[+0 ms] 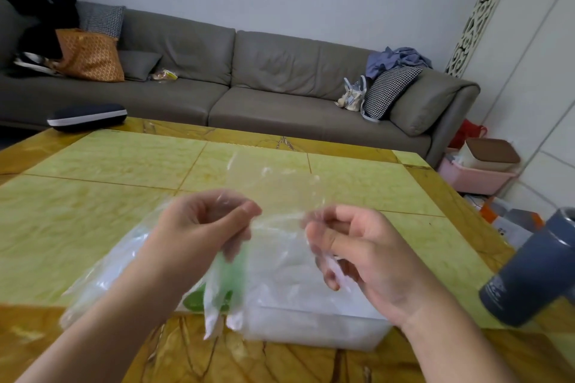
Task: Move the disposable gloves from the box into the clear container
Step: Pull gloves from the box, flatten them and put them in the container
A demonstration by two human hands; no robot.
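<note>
Disposable glove point(273, 183), thin clear film, held up above the table point(102, 165) betw. both hands, stretched roughly flat w/ its top edge toward the sofa. Left hand point(202, 227): fingers curled, thumb and forefinger pinching the film's left edge. Right hand point(348, 246): fingers curled, thumb pressed to forefinger on the film's right edge. Further film hangs below the left hand; its glove fingers point(214, 317) dangle over the near table edge. Directly under the hands: clear container point(314, 329), rectangular, translucent, at the near table edge, w/ crumpled clear film inside. A green item point(194, 300) shows through the film just left of the container; whether it is the box cannot be told. Loose plastic point(102, 283) spreads left of it under the left forearm.

Surroundings: dark blue-grey tumbler point(529, 277) at right table edge, well apart from the container. Dark case w/ white band point(87, 116) at far-left corner. Behind the table, grey sofa point(280, 71) w/ checked cushions, an orange bag point(90, 54), blue clothing point(398, 59). Pink basket point(476, 177) on the floor at right.
</note>
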